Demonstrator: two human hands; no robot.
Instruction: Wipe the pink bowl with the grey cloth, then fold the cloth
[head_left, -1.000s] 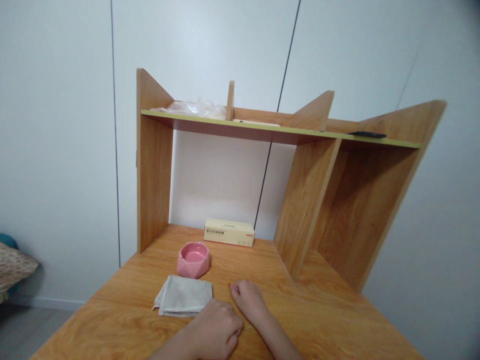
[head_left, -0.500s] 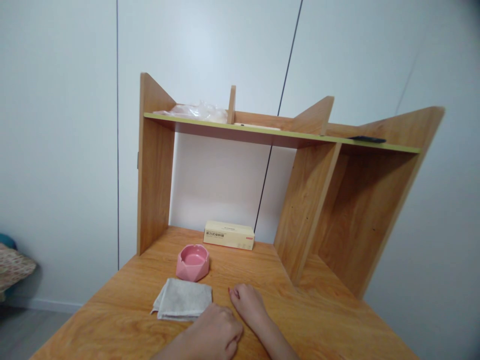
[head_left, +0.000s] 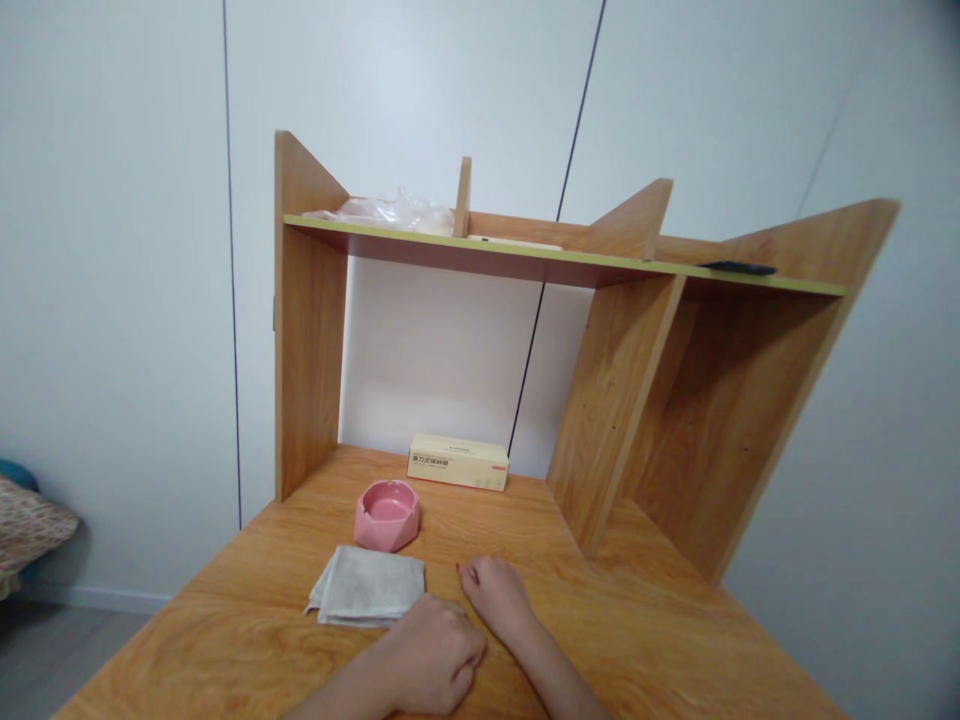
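Observation:
My left hand (head_left: 436, 650) rests on the desk as a loose fist, with nothing showing in it. It overlaps the lower right corner of a folded grey cloth (head_left: 371, 587); whether it touches the cloth I cannot tell. Just beyond and to the right lies my right hand (head_left: 495, 597), also curled closed on the wood, with no object visible in its fingers. Behind the cloth stands a pink faceted ashtray (head_left: 387, 516). Farther back, a long cream-coloured box (head_left: 457, 463) with printed lettering sits by the wall.
The wooden desk (head_left: 637, 640) carries a shelf unit with upright panels (head_left: 615, 400) at left and right. On its upper shelf lie a clear plastic bag (head_left: 405, 212) and a flat dark object (head_left: 739, 267). Patterned fabric (head_left: 34, 530) shows at the far left.
The view has tilted down slightly, so the scene sits a little higher in the picture. Both hands and the objects on the desk stay in place.

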